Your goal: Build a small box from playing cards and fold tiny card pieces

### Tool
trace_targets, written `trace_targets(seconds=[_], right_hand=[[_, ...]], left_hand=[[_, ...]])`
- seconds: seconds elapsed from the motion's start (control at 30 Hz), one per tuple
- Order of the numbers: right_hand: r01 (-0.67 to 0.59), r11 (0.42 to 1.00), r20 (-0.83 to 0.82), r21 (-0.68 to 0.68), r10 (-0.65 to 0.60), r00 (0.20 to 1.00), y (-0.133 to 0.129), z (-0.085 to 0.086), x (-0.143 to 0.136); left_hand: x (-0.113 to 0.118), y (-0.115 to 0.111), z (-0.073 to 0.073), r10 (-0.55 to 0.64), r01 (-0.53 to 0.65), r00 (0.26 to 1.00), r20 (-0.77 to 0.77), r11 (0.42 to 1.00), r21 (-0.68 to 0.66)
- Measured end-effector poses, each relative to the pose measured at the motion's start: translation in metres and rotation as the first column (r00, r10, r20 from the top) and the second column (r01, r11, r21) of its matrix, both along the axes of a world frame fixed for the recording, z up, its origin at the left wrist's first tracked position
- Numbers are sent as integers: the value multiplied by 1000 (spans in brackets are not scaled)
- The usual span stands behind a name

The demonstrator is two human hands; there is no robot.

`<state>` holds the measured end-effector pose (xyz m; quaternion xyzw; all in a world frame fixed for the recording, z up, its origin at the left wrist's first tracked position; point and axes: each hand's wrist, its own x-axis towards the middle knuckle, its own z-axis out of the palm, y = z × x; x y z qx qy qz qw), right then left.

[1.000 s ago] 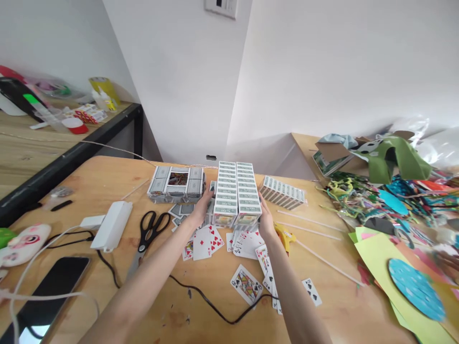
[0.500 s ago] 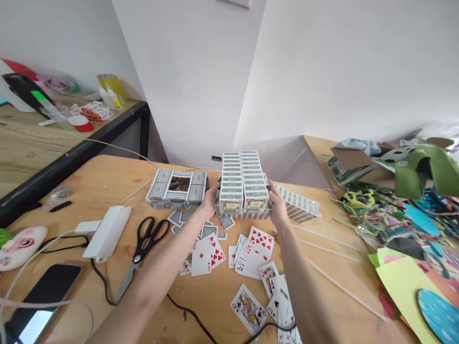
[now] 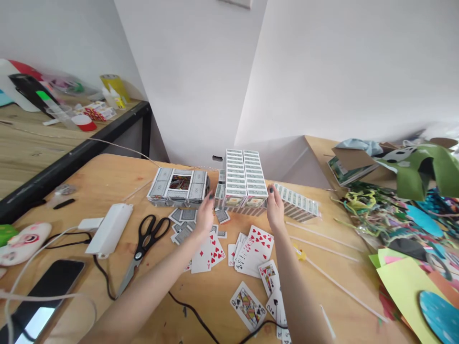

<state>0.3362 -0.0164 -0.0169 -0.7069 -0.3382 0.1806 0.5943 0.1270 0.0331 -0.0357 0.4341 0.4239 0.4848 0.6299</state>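
Observation:
A block of boxed playing-card packs (image 3: 245, 179) in two long rows stands on the table, on or against more packs beneath it. My left hand (image 3: 205, 215) is just off its left side, holding nothing, fingers pointing up. On the other side my right hand (image 3: 275, 210) is open beside the block's right edge; whether the fingertips touch it I cannot tell. To the left sits a box-like structure covered in grey card backs (image 3: 178, 187), with a square opening on top. Another wrapped row of packs (image 3: 296, 203) lies right of my right hand.
Loose playing cards (image 3: 254, 251) spread between my forearms. Black scissors (image 3: 146, 241), a white adapter (image 3: 109, 231) and a phone (image 3: 43, 301) lie at left. Thin white sticks (image 3: 337, 282) and coloured craft paper (image 3: 409, 286) are at right. A black cable (image 3: 193, 313) crosses the front.
My hands have let go of the block of card packs and drawn slightly apart and toward me. The block now rests slightly further right in view.

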Motion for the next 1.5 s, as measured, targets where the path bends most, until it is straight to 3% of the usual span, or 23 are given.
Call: trace_targets(seconds=[0.03,0.07,0.13,0.17,0.3,0.37,0.43,0.53,0.63,0.83,1.0,1.27,1.33,1.4,1.43,1.5], right_hand=[[84,996,17,20,-84,996,-9,0,-5],[165,986,31,33,-166,986,-19,0,-11],[257,966,62,15,-258,964,-38,-2,-26],[238,971,92,-24,-235,968,-47,-2,-36],[-22,977,238,-212,73,968,-60,-2,-76],[-225,926,293,-304,316,903,-55,-2,-94],[-398,835,341,-381,527,778,-46,-6,-108],[-470,741,381,-480,659,649,-35,-17,-119],[-433,713,402,-552,682,611,-33,-28,-123],[-372,709,467,-599,686,557,-40,-29,-127],[-348,702,480,-621,692,539,-56,-25,-136],[-405,702,458,-585,699,550,-82,-23,-150],[-414,692,439,-591,706,555,-82,-18,-150],[-428,687,423,-587,711,562,-82,-2,-149],[-441,701,428,-561,701,570,-84,12,-149],[-472,787,518,-397,617,593,-95,52,-151]], left_hand=[[-9,-16,-3,41,-39,998,-55,998,43],[-18,-30,-5,53,-8,974,-219,980,199],[-31,-46,-7,75,162,869,-489,891,424],[-35,-49,-7,93,263,797,-597,836,481],[-34,-39,-6,129,603,533,-836,636,482],[-31,-35,-9,155,679,459,-875,575,457],[-31,-36,-15,165,716,420,-892,544,438],[-34,-41,-24,173,731,383,-908,544,412],[-37,-43,-28,168,730,377,-911,551,404],[-39,-46,-24,156,734,397,-905,539,414],[-46,-63,-20,169,730,408,-897,530,431],[-66,-92,-14,151,754,355,-922,537,378],[-71,-93,-7,126,760,375,-918,525,382],[-75,-92,1,82,772,381,-921,520,365],[-76,-90,4,63,769,382,-922,532,355],[-76,-85,10,55,703,443,-895,598,385]])
